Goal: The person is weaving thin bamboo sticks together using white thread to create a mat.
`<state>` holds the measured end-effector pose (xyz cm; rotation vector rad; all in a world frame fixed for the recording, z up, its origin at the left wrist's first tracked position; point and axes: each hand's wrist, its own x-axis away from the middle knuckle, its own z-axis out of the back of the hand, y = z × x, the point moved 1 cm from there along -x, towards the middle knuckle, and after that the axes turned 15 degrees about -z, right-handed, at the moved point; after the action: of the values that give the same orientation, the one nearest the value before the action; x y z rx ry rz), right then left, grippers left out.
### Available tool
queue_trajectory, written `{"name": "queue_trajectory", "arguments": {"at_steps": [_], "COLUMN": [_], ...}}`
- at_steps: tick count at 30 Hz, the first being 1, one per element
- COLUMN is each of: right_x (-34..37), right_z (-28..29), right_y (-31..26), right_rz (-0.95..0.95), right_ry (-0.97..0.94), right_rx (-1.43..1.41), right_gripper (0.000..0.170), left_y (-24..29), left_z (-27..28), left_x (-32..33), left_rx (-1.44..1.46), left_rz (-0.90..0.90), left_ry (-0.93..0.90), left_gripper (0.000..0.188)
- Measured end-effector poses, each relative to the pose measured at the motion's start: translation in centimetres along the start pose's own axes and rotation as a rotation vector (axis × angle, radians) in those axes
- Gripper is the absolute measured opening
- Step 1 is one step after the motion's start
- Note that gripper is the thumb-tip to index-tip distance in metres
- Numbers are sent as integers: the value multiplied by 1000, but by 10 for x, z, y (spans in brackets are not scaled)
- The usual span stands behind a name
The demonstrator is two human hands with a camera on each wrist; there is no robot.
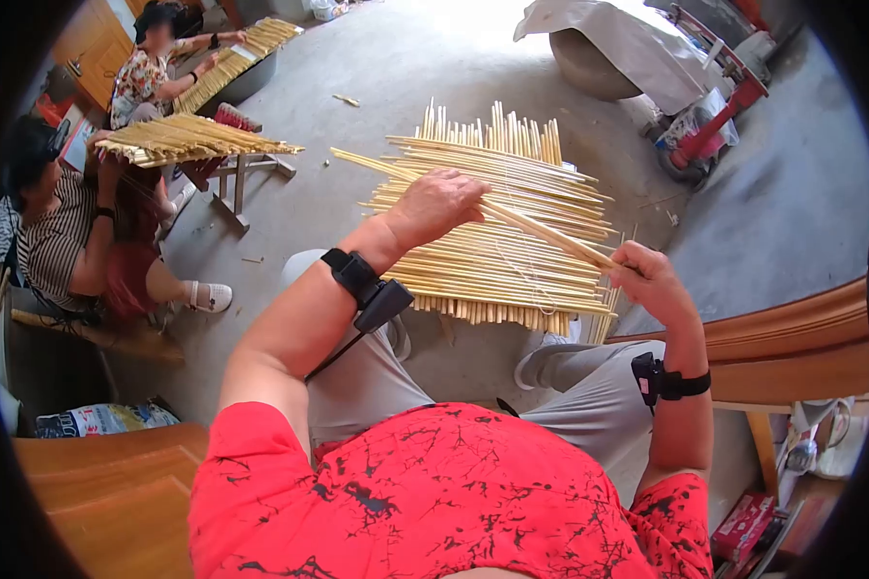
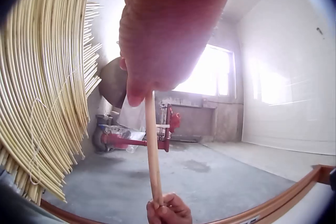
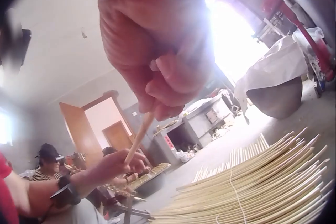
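tons of floor (image 1: 309, 68) around the ragged-edged reed mat (image 1: 473, 262) | reed length (image 1: 550, 234) slants above it | left hand (image 1: 433, 205) fingers clamped round that, right hand (image 1: 650, 280) pinching 1 end

Pale slender sticks (image 2: 151, 148) held aslant over mat's right edge; straw-coloured stick mat (image 1: 473, 261), rods side by side, ends uneven; thin string (image 3: 237, 194) across rods.

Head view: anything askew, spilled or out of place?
A short straw-coloured piece lies alone on the floor, left of the far end of the stalk mat, like a stray offcut. The mat's edges are ragged, stalk ends jutting unevenly, possibly normal here. No spill visible.
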<state>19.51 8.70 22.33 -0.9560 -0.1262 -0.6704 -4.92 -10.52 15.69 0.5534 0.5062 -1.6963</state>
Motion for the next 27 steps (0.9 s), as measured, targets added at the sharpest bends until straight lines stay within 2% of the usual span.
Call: {"name": "queue_trajectory", "arguments": {"at_steps": [2, 3, 6, 9, 11, 12, 14, 16, 18, 20, 22, 24, 26, 27], "right_x": [-4, -6, -9, -12, -14, -12, -2, 7, 7, 1, -3, -9, -12, -22], "right_z": [6, 9, 8, 4, 0, -2, -5, -11, -33, -64, -86, -95, -97, -97], "right_y": [5, 8, 12, 9, 10, 6, -5, 2, -6, -8, -5, -7, -9, -3], "right_rz": [1, 18, 29, 11, 483, 453, 526, 199, -21, -198, -206, -205, -183, -159], "right_ry": [-2, 25, 37, 40, 491, 507, 1005, 603, 60, -217, -271, -331, -380, -354], "right_rx": [5, 51, 99, 73, 265, 269, 77, -263, -498, -708, -704, -693, -670, -616], "right_gripper": [8, 9, 11, 5, 10, 10, 10, 15, 16, 18, 19, 20, 19, 17], "left_y": [-2, -1, 0, 0, -2, -4, -6, -11, -12, -11, -14, -25, -36, -41], "left_z": [-6, -6, -6, -5, -10, -11, -11, -13, -14, -15, -15, -11, -6, -4], "left_x": [5, 5, 4, 6, 9, 11, 14, 16, 15, 12, 17, 21, 26, 29], "left_rx": [136, 193, 254, 287, 311, 284, 296, 323, 355, 364, 347, 291, 215, 163], "left_rz": [-36, -21, 24, 75, 144, 209, 346, 387, 374, 394, 532, 556, 659, 644], "left_ry": [-15, 9, -78, -97, -114, -141, -173, -213, -232, -263, -234, -235, -207, -222], "left_gripper": [29, 23, 20, 21, 20, 19, 20, 23, 23, 23, 23, 23, 22, 21]}}
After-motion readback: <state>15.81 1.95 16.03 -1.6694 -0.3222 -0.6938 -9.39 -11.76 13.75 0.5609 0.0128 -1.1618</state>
